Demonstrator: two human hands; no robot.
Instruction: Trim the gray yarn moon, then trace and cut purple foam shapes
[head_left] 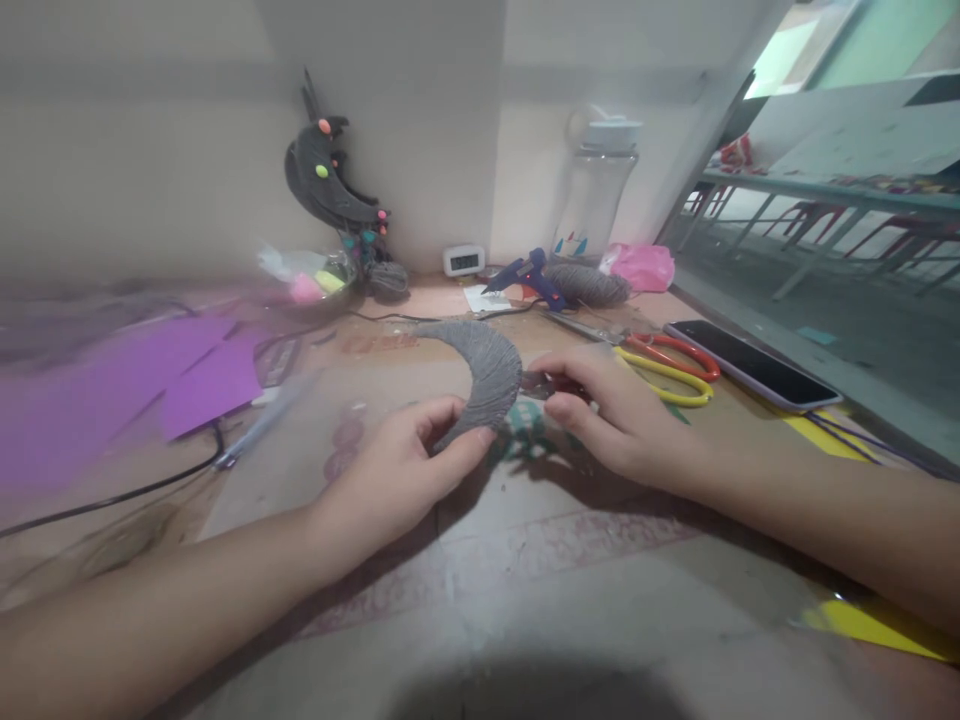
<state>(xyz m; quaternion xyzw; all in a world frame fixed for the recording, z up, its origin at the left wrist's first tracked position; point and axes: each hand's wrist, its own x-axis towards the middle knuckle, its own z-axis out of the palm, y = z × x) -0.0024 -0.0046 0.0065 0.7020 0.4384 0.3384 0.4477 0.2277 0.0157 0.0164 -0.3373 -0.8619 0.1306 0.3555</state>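
Note:
A crescent moon shape wrapped in grey yarn (491, 375) is held above the table, its lower end pinched between the thumb and fingers of my left hand (420, 455). Just right of its outer curve is my right hand (611, 415), with thumb and fingertips closed round a small dark piece (537, 385). I cannot make out what that piece is, or whether it joins the crescent. Beyond the hands, a blue glue gun (529, 278) rests beside a ball of grey yarn (592, 285). Red-and-yellow-handled scissors (667, 372) lie to the right of my right hand.
A finished dark crescent with coloured dots (322, 175) hangs at the wall above a bowl (330, 285). Purple sheets (217, 375) and a black cable (112, 503) lie left. A small digital clock (464, 261), a clear bottle (596, 190) and a phone (750, 362) stand or lie around.

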